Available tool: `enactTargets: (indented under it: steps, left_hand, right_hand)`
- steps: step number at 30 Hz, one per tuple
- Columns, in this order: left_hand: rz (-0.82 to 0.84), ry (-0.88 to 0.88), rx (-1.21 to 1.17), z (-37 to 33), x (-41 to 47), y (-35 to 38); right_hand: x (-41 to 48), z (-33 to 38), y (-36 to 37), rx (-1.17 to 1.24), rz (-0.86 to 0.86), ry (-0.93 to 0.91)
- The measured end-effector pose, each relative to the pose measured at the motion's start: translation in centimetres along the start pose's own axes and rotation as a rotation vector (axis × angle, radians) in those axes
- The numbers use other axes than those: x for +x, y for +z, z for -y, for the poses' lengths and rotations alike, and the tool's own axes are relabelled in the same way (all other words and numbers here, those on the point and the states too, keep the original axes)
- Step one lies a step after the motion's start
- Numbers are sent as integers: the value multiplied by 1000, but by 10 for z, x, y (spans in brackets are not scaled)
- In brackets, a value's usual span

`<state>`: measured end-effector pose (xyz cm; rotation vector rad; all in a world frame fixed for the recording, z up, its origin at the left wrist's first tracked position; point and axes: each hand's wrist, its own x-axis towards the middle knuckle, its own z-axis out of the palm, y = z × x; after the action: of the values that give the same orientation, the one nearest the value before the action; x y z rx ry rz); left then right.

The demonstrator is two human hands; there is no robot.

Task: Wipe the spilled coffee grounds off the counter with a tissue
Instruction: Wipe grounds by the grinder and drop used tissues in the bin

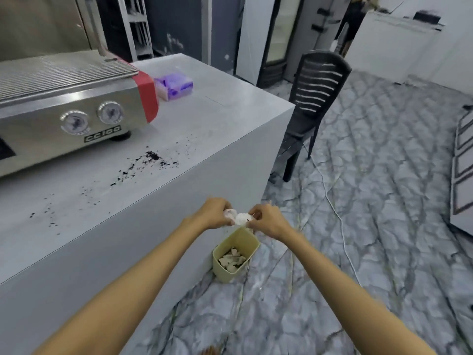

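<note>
Head view, left to right: the coffee grounds (151, 157) lie scattered on the bench (230, 119), up and to the left of both hands. The left hand (213, 213), nearer the spill, and the right hand (267, 220) both pinch one speckled tissue (239, 218) between them, stretched crosswise just above the bin (234, 254) on the floor.
</note>
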<state>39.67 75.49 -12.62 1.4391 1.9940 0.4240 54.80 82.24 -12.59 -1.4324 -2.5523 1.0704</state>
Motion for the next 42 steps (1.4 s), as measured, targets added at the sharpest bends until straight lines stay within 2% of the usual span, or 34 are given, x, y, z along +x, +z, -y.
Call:
enactTargets:
  steps: [6, 12, 20, 26, 30, 36, 42]
  left_hand:
    - [-53, -113, -83, -22, 77, 22]
    - [-219, -318, -232, -25, 132, 70]
    - [-443, -542, -338, 17, 176, 174]
    - [-428, -609, -249, 74, 216, 245]
    - [-408, -651, -192, 97, 231, 271]
    - [-447, -630, -224, 77, 217, 256]
    - [-483, -560, -197, -2, 176, 152]
  right_hand:
    - [82, -51, -35, -49, 104, -32]
    - [158, -102, -43, -89, 255, -141]
    - [212, -189, 28, -115, 410, -238]
    - [257, -233, 101, -236, 457, -386]
    - [278, -246, 125, -273, 468, -416]
    - [272, -236, 103, -262, 494, -445]
    - [241, -163, 10, -236, 559, -523]
